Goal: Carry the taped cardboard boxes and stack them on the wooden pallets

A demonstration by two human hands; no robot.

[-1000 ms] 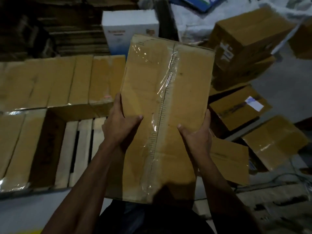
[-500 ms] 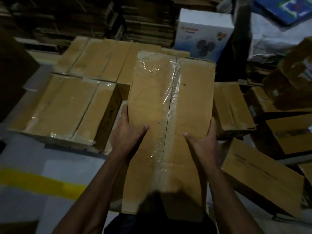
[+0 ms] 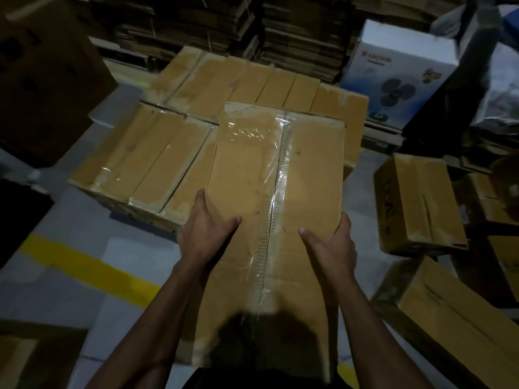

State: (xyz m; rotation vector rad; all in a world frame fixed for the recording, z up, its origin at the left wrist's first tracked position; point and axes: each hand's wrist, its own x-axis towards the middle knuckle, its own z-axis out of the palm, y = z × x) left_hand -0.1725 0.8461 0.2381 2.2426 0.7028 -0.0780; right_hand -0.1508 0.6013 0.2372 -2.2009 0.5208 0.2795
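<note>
The taped cardboard box (image 3: 276, 220) is up off the floor, carried flat in front of the person with its clear-taped seam facing up. Its long axis runs straight away from the body, near end against the torso, far end reaching out over the layer of boxes (image 3: 168, 164) already laid low on the floor ahead. I cannot see the pallet itself under them.

The left hand (image 3: 206, 231) clasps the left long edge, thumb lying across the top face and fingers wrapped down the side out of sight. The right hand (image 3: 330, 244) mirrors it on the right edge, thumb on top, fingers curled under the side. Both grip at about the middle of the length, level with one another, so neither hand is nearer the stack; most of the box ahead of the hands overhangs toward it.

What the coming move seems to turn on is that direction: the stack lies dead ahead and slightly left, along the box's own long axis, so I would judge it goes forward and down end-first, possibly beside the near-row boxes that share its orientation.

Further out, a yellow floor line (image 3: 92, 268) crosses near left. Loose cartons (image 3: 418, 203) lie to the right, a white fan box (image 3: 398, 71) stands far right, and flattened cardboard stacks (image 3: 297, 35) line the far side.
</note>
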